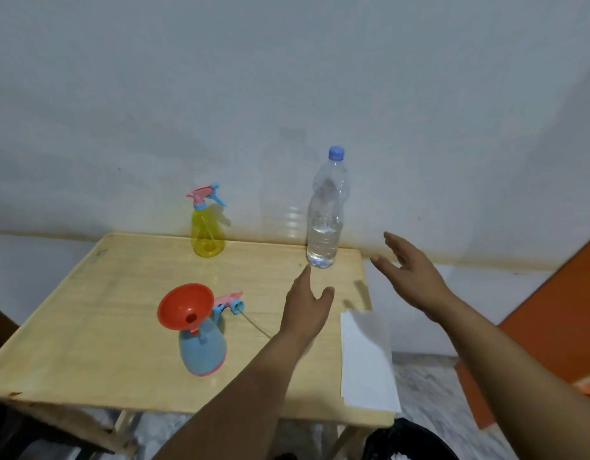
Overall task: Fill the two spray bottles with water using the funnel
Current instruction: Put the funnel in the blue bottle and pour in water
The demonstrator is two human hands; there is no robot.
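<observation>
Both hands, left hand (306,308) and right hand (411,277), reach with fingers spread and empty toward the capped water bottle (325,220) at frame centre, likely to uncap it, while the red funnel (185,307) sits in the blue spray bottle (202,350) lower left and the yellow spray bottle (207,232) waits behind.

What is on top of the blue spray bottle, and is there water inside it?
An orange funnel sits in the neck of the blue spray bottle. Its pink spray head lies behind it on the table. The bottle is opaque, so any water inside cannot be seen.
</observation>
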